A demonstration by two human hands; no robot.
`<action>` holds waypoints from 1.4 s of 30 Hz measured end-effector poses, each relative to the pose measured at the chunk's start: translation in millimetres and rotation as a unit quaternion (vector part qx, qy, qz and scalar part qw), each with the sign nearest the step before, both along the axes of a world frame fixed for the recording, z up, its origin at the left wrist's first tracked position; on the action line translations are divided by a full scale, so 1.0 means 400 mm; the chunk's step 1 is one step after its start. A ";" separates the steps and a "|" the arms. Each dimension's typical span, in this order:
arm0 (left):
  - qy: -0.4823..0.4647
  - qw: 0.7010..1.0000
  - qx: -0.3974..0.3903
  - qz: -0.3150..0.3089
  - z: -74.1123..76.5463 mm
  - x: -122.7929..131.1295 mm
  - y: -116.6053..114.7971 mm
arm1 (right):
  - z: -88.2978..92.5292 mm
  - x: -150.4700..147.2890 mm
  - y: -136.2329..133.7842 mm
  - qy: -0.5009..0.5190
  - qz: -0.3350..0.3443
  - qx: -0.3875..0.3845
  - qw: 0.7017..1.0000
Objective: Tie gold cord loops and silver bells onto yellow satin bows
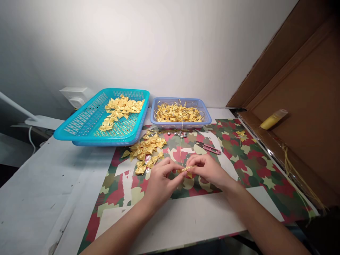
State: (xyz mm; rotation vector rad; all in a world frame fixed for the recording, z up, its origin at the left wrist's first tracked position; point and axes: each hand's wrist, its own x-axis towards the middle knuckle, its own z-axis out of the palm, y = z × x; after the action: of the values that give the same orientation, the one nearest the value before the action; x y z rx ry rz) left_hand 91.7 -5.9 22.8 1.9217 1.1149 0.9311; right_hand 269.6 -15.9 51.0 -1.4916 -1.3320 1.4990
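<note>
My left hand (165,180) is closed, thumb and forefinger pinching a gold cord (189,168) above the patterned mat. From the other side my right hand (208,170) pinches the same cord, its fingertips almost touching the left ones. Bits of a yellow ribbon bow (189,175) show just beneath the fingers, mostly hidden. One thin strand runs upward from the fingertips toward several small silver bells (183,134). To the left of my hands lies a loose pile of yellow satin bows (146,148). Pink-handled thread snips (209,148) rest beyond my right hand.
A turquoise basket (79,122) with yellow bows stands back left, stacked on another. Beside it a blue-purple basket (180,124) holds bows with gold cords. A cardboard wall (297,78) bounds the right side, where a yellow-filled tube (273,119) and cord strands (294,173) lie.
</note>
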 end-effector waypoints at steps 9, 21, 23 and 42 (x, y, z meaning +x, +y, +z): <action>-0.009 1.000 -0.027 0.004 -0.003 0.001 0.002 | 0.004 -0.002 -0.001 0.005 -0.007 -0.011 1.000; -0.128 0.964 -0.233 0.010 -0.014 0.006 0.006 | -0.015 0.007 -0.001 0.006 -0.014 -0.011 1.000; -0.189 0.915 -0.356 -0.025 -0.012 0.011 0.008 | -0.018 0.011 -0.001 0.008 -0.017 -0.021 1.000; -0.238 0.862 -0.448 -0.006 0.003 0.018 0.006 | -0.031 -0.006 -0.004 0.011 -0.036 0.067 0.997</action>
State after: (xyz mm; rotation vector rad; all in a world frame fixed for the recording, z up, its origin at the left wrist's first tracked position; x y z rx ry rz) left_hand 99.1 -3.7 24.1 0.8704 0.9715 0.6392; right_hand 267.3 -17.3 38.8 -1.4195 -1.3243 1.3501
